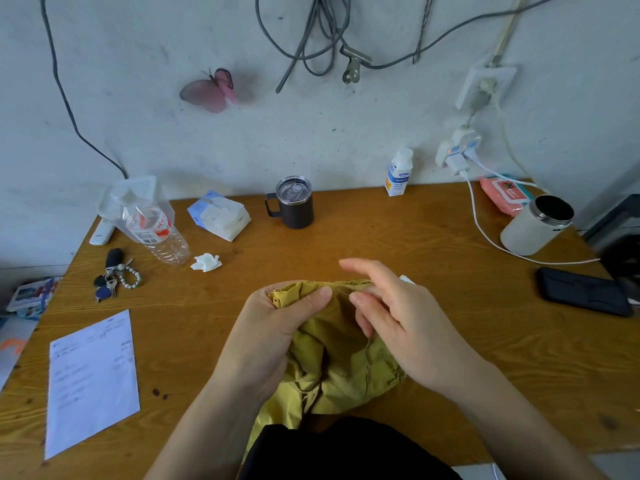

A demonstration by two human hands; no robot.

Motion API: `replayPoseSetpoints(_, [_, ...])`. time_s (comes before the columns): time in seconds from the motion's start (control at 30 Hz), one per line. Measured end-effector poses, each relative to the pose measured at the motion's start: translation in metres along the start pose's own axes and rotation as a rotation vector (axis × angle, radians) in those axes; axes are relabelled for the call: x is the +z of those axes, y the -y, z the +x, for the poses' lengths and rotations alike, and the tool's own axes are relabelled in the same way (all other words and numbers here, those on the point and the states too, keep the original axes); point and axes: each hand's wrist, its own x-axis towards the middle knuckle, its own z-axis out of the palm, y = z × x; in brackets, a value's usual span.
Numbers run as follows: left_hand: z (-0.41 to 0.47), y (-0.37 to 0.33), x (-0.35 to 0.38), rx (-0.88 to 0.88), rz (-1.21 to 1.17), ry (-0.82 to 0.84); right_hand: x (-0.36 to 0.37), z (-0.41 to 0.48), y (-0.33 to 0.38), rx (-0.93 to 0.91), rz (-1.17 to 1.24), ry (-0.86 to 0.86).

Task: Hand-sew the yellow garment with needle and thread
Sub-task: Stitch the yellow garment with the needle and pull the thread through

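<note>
Grips the bunched top edge of the yellow garment (339, 358) with the left hand (277, 327), thumb pressed flat on the fold. Pinches a thin thread (343, 290) with thumb and one finger of the right hand (398, 313), just beside that fold, index finger stretched out above, other fingers loosely bent. Rests the crumpled garment on the tabletop (415, 237), between both hands, near the front edge.

Wooden table (346, 237): mug (294, 204), water bottle (156, 230), keys (110, 280), paper sheet (91, 382), yellow garment (339, 358).
</note>
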Motion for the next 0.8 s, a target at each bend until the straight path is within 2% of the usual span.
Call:
replayPoseSetpoints(0.23, [0.001, 0.001, 0.002, 0.048, 0.05, -0.037, -0.003, 0.0, 0.004, 0.031, 0.04, 0.003])
replayPoseSetpoints(0.57, [0.0, 0.012, 0.013, 0.253, 0.31, -0.295, 0.007, 0.002, 0.01, 0.078, -0.261, -0.111])
replayPoseSetpoints(0.8, [0.0, 0.017, 0.016, 0.364, 0.433, -0.32, 0.013, 0.003, 0.017, 0.1, -0.306, -0.14])
